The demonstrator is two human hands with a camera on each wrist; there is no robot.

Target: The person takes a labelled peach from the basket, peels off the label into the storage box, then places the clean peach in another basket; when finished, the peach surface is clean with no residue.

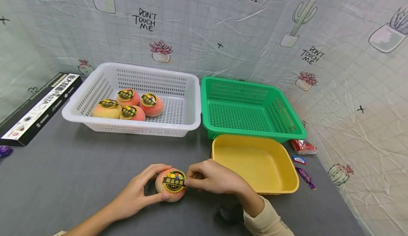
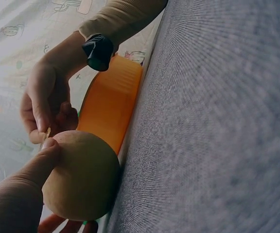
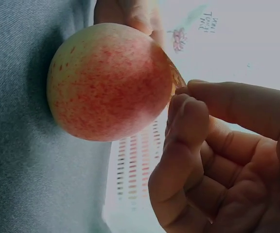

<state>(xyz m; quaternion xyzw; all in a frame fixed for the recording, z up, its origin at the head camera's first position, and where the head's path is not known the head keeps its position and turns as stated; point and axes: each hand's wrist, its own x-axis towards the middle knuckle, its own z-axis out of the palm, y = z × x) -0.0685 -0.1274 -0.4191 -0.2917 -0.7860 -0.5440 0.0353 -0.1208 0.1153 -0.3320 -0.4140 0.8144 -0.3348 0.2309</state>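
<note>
My left hand grips a pink-and-yellow peach on the grey table, thumb on the near side and fingers round the far side. A black-and-gold label sticker covers the top of the fruit. At its right edge, my right hand pinches the sticker between thumb and index finger. Seen from the right wrist, that edge stands slightly off the skin, while the remaining fingers curl inward. In the left wrist view, the peach's underside is plain pale yellow.
Several labelled peaches lie in a white basket at the back. Right of it stands a green basket, with a yellow tray in front. Candy wrappers lie at right, a black pasta box at left.
</note>
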